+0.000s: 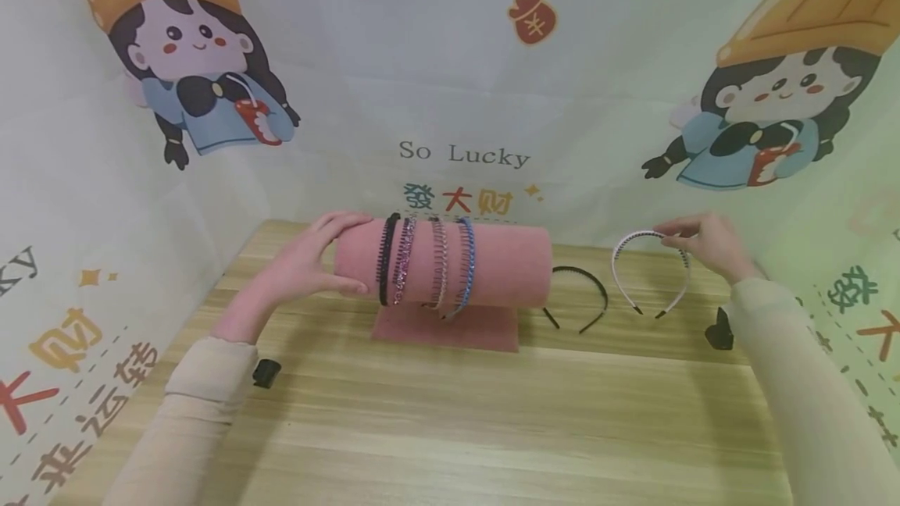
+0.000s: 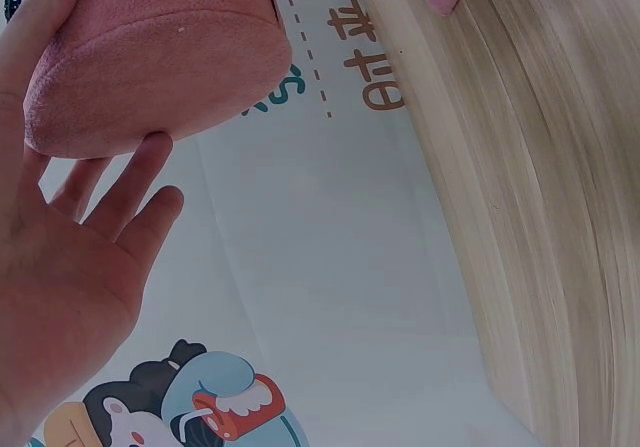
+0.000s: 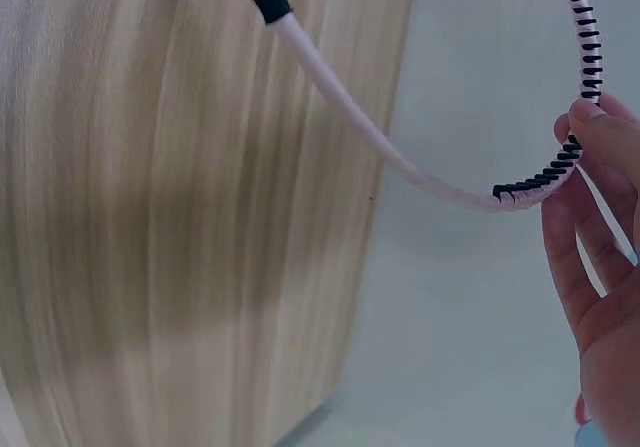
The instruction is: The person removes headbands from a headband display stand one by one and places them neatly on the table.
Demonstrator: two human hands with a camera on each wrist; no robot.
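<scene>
- White, with dark teeth along its inner edge, the headband [image 3: 345,105] is in my right hand [image 1: 710,244]; thumb and fingers pinch it near the top of its arch.
- Its two black tips point down at the right part of the wooden counter [image 1: 492,428]; I can't tell whether they touch.
- My left hand [image 1: 309,252] grips the left end of the pink padded stand [image 1: 509,264], thumb in front, the other fingers behind and against the end face.
- Four headbands sit round that roll, from my left: black [image 1: 384,260], glittery pink-purple [image 1: 404,260], pale [image 1: 441,260] and blue [image 1: 470,256].
- Between the stand and the white one is a thin black toothed headband [image 1: 605,297].
- Behind everything, a printed sheet [image 1: 351,123] reads "So Lucky".
</scene>
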